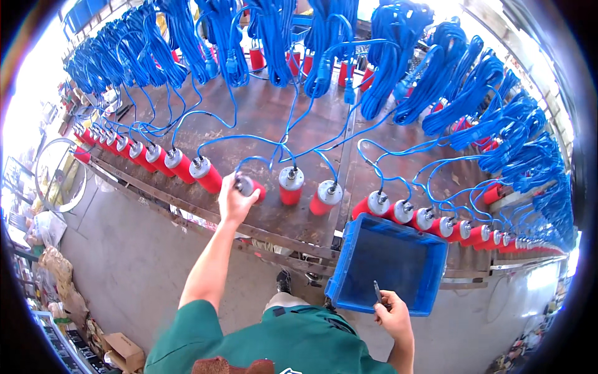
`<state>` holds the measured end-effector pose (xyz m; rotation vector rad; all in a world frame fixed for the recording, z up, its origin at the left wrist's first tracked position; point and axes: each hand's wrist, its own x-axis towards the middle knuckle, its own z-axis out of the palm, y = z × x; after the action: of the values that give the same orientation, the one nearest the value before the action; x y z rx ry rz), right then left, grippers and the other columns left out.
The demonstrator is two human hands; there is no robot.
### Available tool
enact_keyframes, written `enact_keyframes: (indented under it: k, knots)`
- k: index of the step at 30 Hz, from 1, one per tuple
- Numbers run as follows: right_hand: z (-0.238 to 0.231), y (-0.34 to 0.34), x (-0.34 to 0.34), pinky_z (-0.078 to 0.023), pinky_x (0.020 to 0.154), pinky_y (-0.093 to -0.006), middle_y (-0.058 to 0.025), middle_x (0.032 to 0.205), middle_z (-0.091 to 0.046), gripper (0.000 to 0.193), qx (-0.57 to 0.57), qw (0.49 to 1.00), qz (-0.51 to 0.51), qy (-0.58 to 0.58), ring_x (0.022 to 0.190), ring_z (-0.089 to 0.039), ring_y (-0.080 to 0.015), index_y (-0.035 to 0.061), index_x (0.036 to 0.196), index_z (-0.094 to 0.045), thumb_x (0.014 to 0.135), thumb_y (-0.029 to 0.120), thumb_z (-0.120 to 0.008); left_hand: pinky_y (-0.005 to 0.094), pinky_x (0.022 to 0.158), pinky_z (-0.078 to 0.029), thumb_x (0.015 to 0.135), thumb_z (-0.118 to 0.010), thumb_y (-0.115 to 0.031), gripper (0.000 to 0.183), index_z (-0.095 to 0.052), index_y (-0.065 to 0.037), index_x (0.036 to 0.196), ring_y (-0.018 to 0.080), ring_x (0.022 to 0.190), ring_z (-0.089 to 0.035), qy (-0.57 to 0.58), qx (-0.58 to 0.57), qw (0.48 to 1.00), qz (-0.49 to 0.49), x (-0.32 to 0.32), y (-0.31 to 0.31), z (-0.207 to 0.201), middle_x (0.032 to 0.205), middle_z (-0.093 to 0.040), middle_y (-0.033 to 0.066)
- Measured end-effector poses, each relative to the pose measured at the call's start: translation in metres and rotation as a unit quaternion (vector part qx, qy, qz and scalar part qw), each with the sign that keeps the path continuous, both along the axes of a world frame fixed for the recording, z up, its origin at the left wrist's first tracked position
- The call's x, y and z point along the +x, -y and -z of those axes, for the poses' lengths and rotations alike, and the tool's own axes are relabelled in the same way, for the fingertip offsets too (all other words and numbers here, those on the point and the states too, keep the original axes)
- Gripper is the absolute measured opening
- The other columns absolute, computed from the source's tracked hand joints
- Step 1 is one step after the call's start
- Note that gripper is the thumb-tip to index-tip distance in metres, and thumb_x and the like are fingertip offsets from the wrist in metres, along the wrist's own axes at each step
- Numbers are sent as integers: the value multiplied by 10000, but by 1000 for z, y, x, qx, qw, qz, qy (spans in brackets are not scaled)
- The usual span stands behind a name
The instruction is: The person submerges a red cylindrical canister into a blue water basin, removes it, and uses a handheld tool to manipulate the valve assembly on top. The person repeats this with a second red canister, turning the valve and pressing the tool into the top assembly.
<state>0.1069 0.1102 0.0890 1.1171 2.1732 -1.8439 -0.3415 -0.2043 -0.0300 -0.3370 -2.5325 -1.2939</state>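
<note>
At the front edge of the table, my left hand (234, 199) is closed round the grey metal cap of a red cylinder (258, 192). A blue cable runs out of that cap. Two similar cylinders stand just right of it: one red cylinder (290, 187) upright and another red cylinder (325, 198) close by. My right hand (393, 315) is at the near right side of a blue crate (339, 268). Pinched in its fingers is a slim, dark, pen-like tool (377, 292), pointing up; its exact kind is too small to tell.
Several capped red cylinders (208, 177) line the table edge on both sides. Coiled blue cables (274, 43) are heaped along the far side, with leads crossing the brown tabletop (249, 118). A wheel rim (47, 174) and a cardboard box (123, 350) lie at the left.
</note>
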Motion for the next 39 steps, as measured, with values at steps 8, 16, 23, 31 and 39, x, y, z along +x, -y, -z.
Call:
enact_keyframes:
  k: [8,16,23,31,39]
  knots:
    - [0,-18,-1,-599,742,-277,-105,1030,-750,326,-8,998,-14,-66,838,-719,-109,-36,1310,-631,989,-63,-688,272,848,-552,810,-961,-144,599,-634,-72,1307,95,929,-627,167,312,933,-59,156,33,-43,1078,-644,0]
    - [-1,-55,32,-515,721,-216,-42,1016,-789,172,-40,985,46,-160,802,-611,-38,-8,1151,-708,997,20,-778,514,761,-716,888,-852,-331,628,-577,-56,1380,300,1015,-782,342,469,814,14,258,-39,-105,1219,-708,149]
    - [9,-76,57,-533,662,-225,-52,1069,-775,223,-78,980,74,-166,825,-724,-97,10,1297,-698,1075,28,-678,461,721,-676,950,-718,-457,496,-675,-47,1225,304,968,-785,417,376,827,32,267,-117,-71,1104,-772,148]
    - [48,-79,40,-600,924,-300,-81,1157,-743,295,-143,961,90,-218,1055,-757,-174,-30,1393,-650,1104,30,-651,456,893,-678,980,-675,-562,595,-617,-78,1322,286,1085,-775,473,360,798,104,256,-131,-51,1202,-759,142]
    - [62,-74,2,-583,951,-269,-39,1080,-761,234,-82,957,45,-276,1007,-703,-105,-5,1303,-711,1070,23,-706,467,944,-673,983,-675,-598,628,-601,-99,1358,294,1152,-759,491,374,772,149,251,-126,-49,1299,-737,147]
